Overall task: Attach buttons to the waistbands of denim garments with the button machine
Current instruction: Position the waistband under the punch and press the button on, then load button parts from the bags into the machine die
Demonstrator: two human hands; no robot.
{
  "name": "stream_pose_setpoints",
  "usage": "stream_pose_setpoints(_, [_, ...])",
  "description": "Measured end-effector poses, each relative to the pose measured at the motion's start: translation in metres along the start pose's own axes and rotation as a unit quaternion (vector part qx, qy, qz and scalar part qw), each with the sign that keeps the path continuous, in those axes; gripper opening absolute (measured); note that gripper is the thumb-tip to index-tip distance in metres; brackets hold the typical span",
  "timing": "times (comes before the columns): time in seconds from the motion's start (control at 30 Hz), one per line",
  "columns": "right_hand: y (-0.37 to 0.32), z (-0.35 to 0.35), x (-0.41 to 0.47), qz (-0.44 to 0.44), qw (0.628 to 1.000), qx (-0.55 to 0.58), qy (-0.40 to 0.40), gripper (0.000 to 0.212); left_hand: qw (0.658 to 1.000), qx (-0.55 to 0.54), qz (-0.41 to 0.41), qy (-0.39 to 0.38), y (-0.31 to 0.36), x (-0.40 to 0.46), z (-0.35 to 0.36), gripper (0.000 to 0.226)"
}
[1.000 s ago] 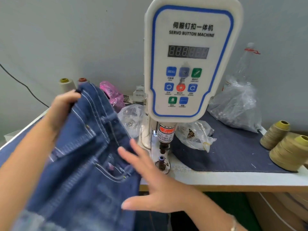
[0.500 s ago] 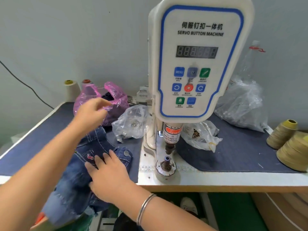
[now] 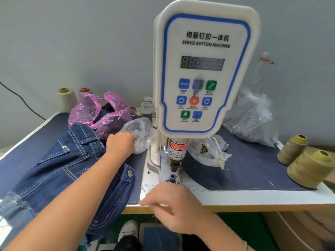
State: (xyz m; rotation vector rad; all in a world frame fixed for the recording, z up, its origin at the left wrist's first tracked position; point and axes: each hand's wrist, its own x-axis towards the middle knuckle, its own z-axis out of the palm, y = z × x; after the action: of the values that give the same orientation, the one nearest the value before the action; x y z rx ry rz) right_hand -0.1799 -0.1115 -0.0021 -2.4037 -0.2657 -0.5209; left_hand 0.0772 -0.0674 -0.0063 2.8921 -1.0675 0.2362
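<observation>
The white servo button machine [image 3: 201,69] stands mid-table, its punch [image 3: 175,163] raised above the small blue lower die [image 3: 172,177]. A dark denim garment [image 3: 72,169] lies at the table's left, partly hanging over the front edge, with a silver button [image 3: 129,172] on its waistband end. My left hand [image 3: 119,144] reaches across the denim into a clear plastic bag of buttons [image 3: 140,131]; its fingertips are hidden in the bag. My right hand [image 3: 174,205] hovers at the table's front edge just before the die, fingers loosely curled, nothing visible in it.
A pink plastic bag [image 3: 101,113] sits behind the denim. Two more clear bags [image 3: 208,151] [image 3: 253,116] and olive thread cones [image 3: 308,167] lie right of the machine. White cones [image 3: 66,98] stand at the back left. A ruler strip [image 3: 195,189] runs along the front.
The denim came down from mid-air onto the table's left. My left hand went from the pink bag to the clear button bag. My right hand left the denim and moved right, before the die.
</observation>
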Motion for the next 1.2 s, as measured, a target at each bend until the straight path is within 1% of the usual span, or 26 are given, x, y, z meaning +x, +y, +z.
stream_pose_setpoints(0.07, [0.012, -0.024, -0.009, 0.008, 0.997, 0.010, 0.074, 0.023, 1.000, -0.010, -0.014, 0.001, 0.002, 0.002, 0.004, 0.023])
stream_pose_setpoints(0.13, [0.028, -0.044, -0.015, 0.027, 0.983, 0.030, 0.181, 0.020, 0.999, -0.023, -0.028, -0.001, 0.002, 0.002, 0.006, 0.023])
stream_pose_setpoints(0.2, [0.047, -0.057, -0.016, 0.089, 0.958, 0.059, 0.268, 0.026, 0.998, -0.045, -0.046, -0.012, 0.002, 0.003, 0.006, 0.024])
stream_pose_setpoints(0.27, [0.067, -0.059, -0.013, 0.167, 0.936, 0.067, 0.302, 0.039, 0.995, -0.067, -0.067, -0.024, 0.003, 0.003, 0.004, 0.026])
stream_pose_setpoints(0.3, [0.076, -0.056, -0.012, 0.201, 0.930, 0.070, 0.300, 0.041, 0.994, -0.075, -0.075, -0.028, 0.004, 0.003, 0.003, 0.027])
stream_pose_setpoints(0.37, [0.089, -0.047, -0.011, 0.258, 0.921, 0.079, 0.281, 0.040, 0.993, -0.084, -0.084, -0.028, 0.005, 0.002, 0.002, 0.026])
stream_pose_setpoints(0.43, [0.098, -0.039, -0.014, 0.295, 0.915, 0.085, 0.262, 0.039, 0.991, -0.097, -0.085, -0.020, 0.004, 0.000, 0.002, 0.026])
stream_pose_setpoints(0.53, [0.104, -0.036, -0.018, 0.313, 0.910, 0.096, 0.254, 0.037, 0.986, -0.144, -0.089, 0.001, 0.001, -0.003, 0.002, 0.022])
stream_pose_setpoints(0.6, [0.106, -0.038, -0.018, 0.322, 0.906, 0.112, 0.251, 0.035, 0.976, -0.194, -0.102, 0.013, -0.001, -0.005, 0.002, 0.017])
stream_pose_setpoints(0.73, [0.105, -0.039, -0.018, 0.325, 0.902, 0.141, 0.248, 0.033, 0.939, -0.326, -0.100, 0.045, -0.007, -0.011, -0.001, 0.004])
stream_pose_setpoints(0.83, [0.104, -0.039, -0.017, 0.322, 0.902, 0.152, 0.246, 0.034, 0.909, -0.396, -0.066, 0.115, -0.004, -0.025, -0.009, 0.008])
stream_pose_setpoints(0.9, [0.103, -0.040, -0.017, 0.322, 0.901, 0.155, 0.247, 0.034, 0.887, -0.440, -0.031, 0.134, 0.006, -0.042, -0.017, 0.013])
stream_pose_setpoints(0.97, [0.103, -0.040, -0.016, 0.322, 0.901, 0.153, 0.247, 0.033, 0.864, -0.489, 0.003, 0.121, 0.018, -0.064, -0.023, 0.018])
stream_pose_setpoints(1.03, [0.102, -0.040, -0.017, 0.321, 0.902, 0.151, 0.245, 0.033, 0.844, -0.526, 0.032, 0.104, 0.029, -0.091, -0.024, 0.016])
stream_pose_setpoints(1.13, [0.102, -0.040, -0.018, 0.321, 0.903, 0.152, 0.242, 0.033, 0.834, -0.539, 0.075, 0.094, 0.042, -0.123, -0.021, 0.013])
stream_pose_setpoints(1.2, [0.103, -0.040, -0.017, 0.321, 0.904, 0.151, 0.241, 0.032, 0.826, -0.551, 0.087, 0.085, 0.048, -0.132, -0.019, 0.015])
